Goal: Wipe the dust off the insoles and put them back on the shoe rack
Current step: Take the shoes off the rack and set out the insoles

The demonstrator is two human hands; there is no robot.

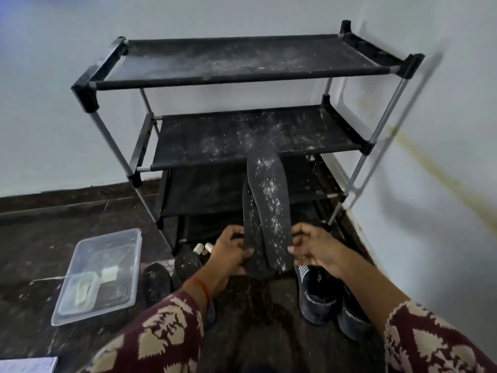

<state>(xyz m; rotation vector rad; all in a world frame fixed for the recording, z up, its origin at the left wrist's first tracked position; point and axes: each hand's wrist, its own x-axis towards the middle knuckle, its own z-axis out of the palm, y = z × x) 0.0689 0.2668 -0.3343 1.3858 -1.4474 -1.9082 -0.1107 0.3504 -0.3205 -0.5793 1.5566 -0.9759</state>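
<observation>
Two black insoles speckled with white dust stand upright before me, toes pointing up. The front insole (270, 200) overlaps the rear insole (248, 219), which shows at its left. My left hand (231, 247) grips the rear insole's heel end from the left. My right hand (313, 247) pinches the front insole's lower right edge. Behind them stands the black shoe rack (242, 76), its fabric shelves dusted white.
A clear plastic box (105, 270) with small items lies on the dark floor at the left. Dusty dark shoes (172, 273) sit below my left hand, navy shoes (320, 294) below my right. White walls close the corner behind and to the right of the rack.
</observation>
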